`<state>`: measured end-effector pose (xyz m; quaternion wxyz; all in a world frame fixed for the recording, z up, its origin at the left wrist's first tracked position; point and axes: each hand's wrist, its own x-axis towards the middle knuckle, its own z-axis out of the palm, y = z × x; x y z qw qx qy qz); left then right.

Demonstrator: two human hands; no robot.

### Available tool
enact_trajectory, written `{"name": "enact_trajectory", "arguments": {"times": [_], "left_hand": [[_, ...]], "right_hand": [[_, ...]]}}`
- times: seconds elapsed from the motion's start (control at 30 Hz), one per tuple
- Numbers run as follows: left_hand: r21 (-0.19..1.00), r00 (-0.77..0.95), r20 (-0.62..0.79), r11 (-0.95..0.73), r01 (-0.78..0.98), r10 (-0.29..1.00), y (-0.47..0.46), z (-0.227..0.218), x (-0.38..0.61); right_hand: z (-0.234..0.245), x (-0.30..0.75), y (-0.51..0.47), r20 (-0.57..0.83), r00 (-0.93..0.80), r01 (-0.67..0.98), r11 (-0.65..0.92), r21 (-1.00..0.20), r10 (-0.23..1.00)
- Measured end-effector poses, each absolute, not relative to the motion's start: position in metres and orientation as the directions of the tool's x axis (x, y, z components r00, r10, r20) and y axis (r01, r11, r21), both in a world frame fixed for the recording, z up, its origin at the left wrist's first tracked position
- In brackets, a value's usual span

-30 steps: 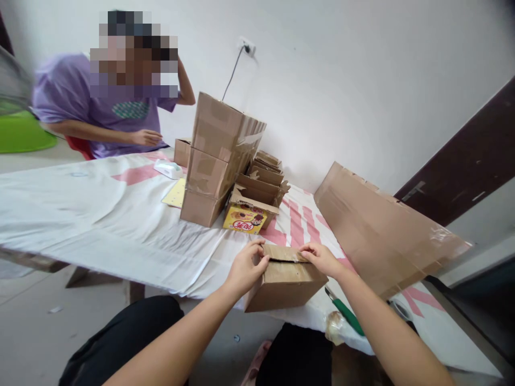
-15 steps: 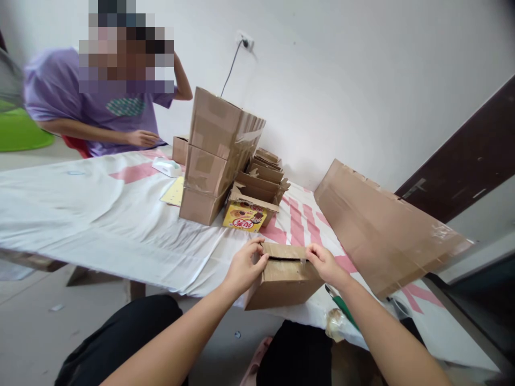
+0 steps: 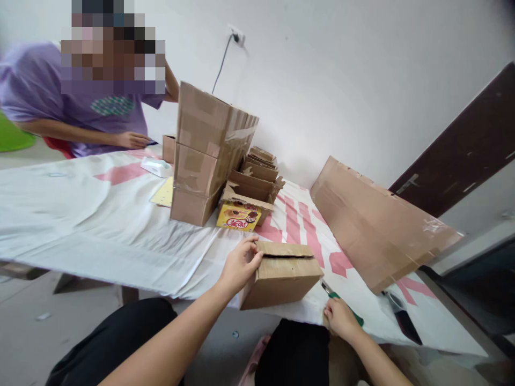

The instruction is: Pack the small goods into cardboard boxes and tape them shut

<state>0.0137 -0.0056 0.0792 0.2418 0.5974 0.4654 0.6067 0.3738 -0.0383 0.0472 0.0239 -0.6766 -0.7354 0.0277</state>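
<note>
A small brown cardboard box [image 3: 281,289] stands at the table's front edge, its top flaps folded nearly together with a dark gap along the seam. My left hand [image 3: 241,264] is closed on the box's upper left edge, thumb and fingers pinching near the seam. To the right of the box, my right hand [image 3: 340,317] is down at the table edge with fingers curled together; what they hold, if anything, is hidden. A green-handled tool [image 3: 333,294] with a metal tip lies just behind that hand, partly covered by it.
Stacked taped boxes [image 3: 197,155] and a row of open cartons [image 3: 245,206] stand behind. A large cardboard sheet [image 3: 374,230] leans at the right, near a black object [image 3: 406,321]. Across the table [image 3: 120,225] sits a person in purple [image 3: 112,120], near a white device [image 3: 156,167].
My right hand has let go of the box's top right edge and moved down and right to the table edge, where a clear tape roll showed before. My left hand keeps its grip.
</note>
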Motion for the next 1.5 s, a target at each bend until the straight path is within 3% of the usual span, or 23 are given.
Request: {"name": "enact_trajectory", "arguments": {"times": [0.2, 0.3, 0.37, 0.43, 0.53, 0.63, 0.73, 0.8, 0.9, 0.97, 1.03, 1.2, 1.33, 1.5], "left_hand": [[0.852, -0.162, 0.504, -0.458, 0.255, 0.848, -0.006, 0.080, 0.013], [0.852, -0.151, 0.504, -0.461, 0.249, 0.850, -0.005, 0.079, 0.012], [0.852, -0.150, 0.505, -0.463, 0.243, 0.850, -0.005, 0.078, 0.013], [0.853, -0.155, 0.505, -0.464, 0.240, 0.849, -0.005, 0.078, 0.013], [0.854, -0.158, 0.504, -0.463, 0.240, 0.849, -0.006, 0.079, 0.013], [0.855, -0.148, 0.499, -0.458, 0.244, 0.854, -0.007, 0.080, 0.013], [0.855, -0.135, 0.497, -0.457, 0.246, 0.857, -0.008, 0.079, 0.012], [0.854, -0.131, 0.498, -0.458, 0.246, 0.857, -0.008, 0.078, 0.011], [0.854, -0.134, 0.496, -0.455, 0.251, 0.858, -0.007, 0.077, 0.012], [0.854, -0.135, 0.494, -0.450, 0.260, 0.859, -0.006, 0.077, 0.012], [0.844, -0.086, 0.497, -0.458, 0.279, 0.864, -0.006, 0.079, 0.011], [0.818, 0.088, 0.463, -0.464, 0.340, 0.882, -0.012, 0.087, 0.005], [0.794, 0.172, 0.476, -0.506, 0.337, 0.862, -0.018, 0.090, 0.004], [0.835, 0.162, 0.459, -0.487, 0.257, 0.873, -0.019, 0.090, 0.010]], "right_hand": [[0.060, 0.380, -0.031, 0.059, -0.072, 0.986, 0.080, -0.149, 0.996], [0.073, 0.372, -0.026, 0.206, -0.049, 0.919, 0.125, -0.374, 0.977], [0.078, 0.359, -0.024, 0.295, -0.013, 0.771, 0.198, -0.605, 0.955], [0.081, 0.342, -0.025, 0.299, 0.041, 0.591, 0.219, -0.776, 0.953], [0.088, 0.320, -0.027, 0.207, 0.107, 0.390, 0.150, -0.908, 0.973], [0.093, 0.316, -0.028, 0.186, 0.132, 0.307, 0.138, -0.942, 0.974], [0.090, 0.334, -0.027, 0.193, 0.142, 0.365, 0.130, -0.922, 0.971], [0.081, 0.353, -0.027, 0.140, 0.126, 0.563, 0.046, -0.825, 0.982], [0.059, 0.376, -0.032, 0.006, 0.119, 0.898, -0.105, -0.428, 0.993], [0.048, 0.384, -0.037, -0.044, 0.126, 0.958, -0.133, -0.255, 0.991], [0.043, 0.387, -0.041, -0.032, 0.123, 0.965, -0.127, -0.229, 0.992], [0.057, 0.387, -0.045, 0.242, -0.019, 0.998, 0.031, -0.049, 0.970], [0.081, 0.375, -0.042, 0.433, -0.113, 0.975, 0.185, -0.126, 0.894], [0.129, 0.329, -0.043, 0.668, -0.285, 0.855, 0.498, -0.148, 0.687]]}}
